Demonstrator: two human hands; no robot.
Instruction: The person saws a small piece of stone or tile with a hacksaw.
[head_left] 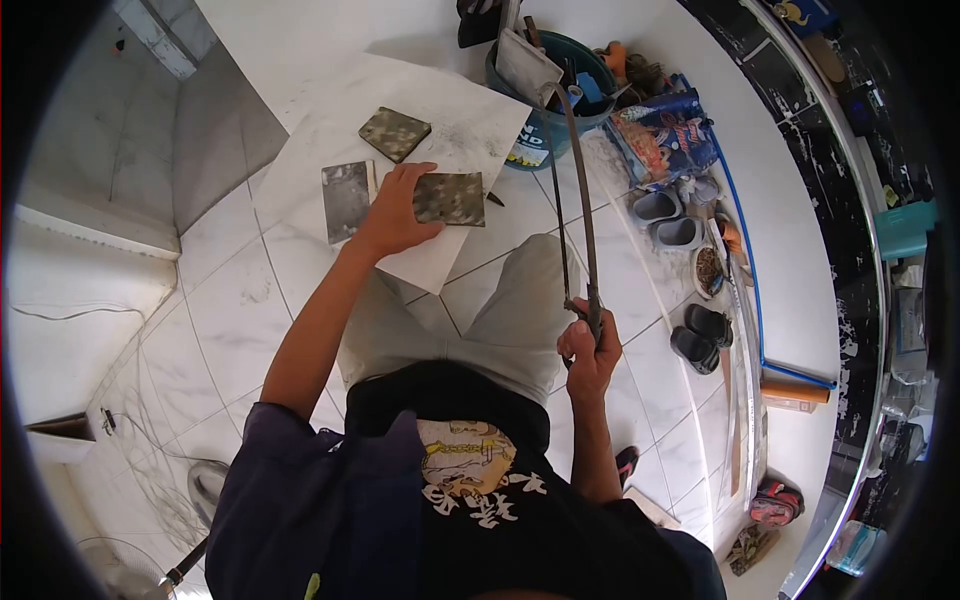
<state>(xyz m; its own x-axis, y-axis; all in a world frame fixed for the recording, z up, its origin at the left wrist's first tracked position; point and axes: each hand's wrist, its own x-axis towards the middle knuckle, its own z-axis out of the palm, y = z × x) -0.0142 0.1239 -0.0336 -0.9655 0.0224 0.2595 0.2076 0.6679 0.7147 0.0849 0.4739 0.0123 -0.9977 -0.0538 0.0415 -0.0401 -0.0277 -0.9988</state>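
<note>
My right hand (pixel 590 355) is wrapped round the handle of a hacksaw (pixel 583 190), whose long bowed frame points up and away from me. My left hand (pixel 398 215) grips the left edge of a flat camouflage-patterned block (pixel 452 199) at the edge of a white board (pixel 290 190). Thumb and fingers press on the block's near and far sides. A second camouflage-patterned block (pixel 394 134) lies farther off on the board. Left of my hand is a flat grey rectangular piece (pixel 348 200). A small dark pointed tip (pixel 495 199) sticks out beside the held block.
A dark green bucket (pixel 575 120) with tools stands beyond the saw. Along the right lie a blue-and-red bag (pixel 658 138), grey clogs (pixel 678 233), black shoes (pixel 702 338) and a blue pole (pixel 745 240). Cables (pixel 150 440) trail over the tiled floor at left.
</note>
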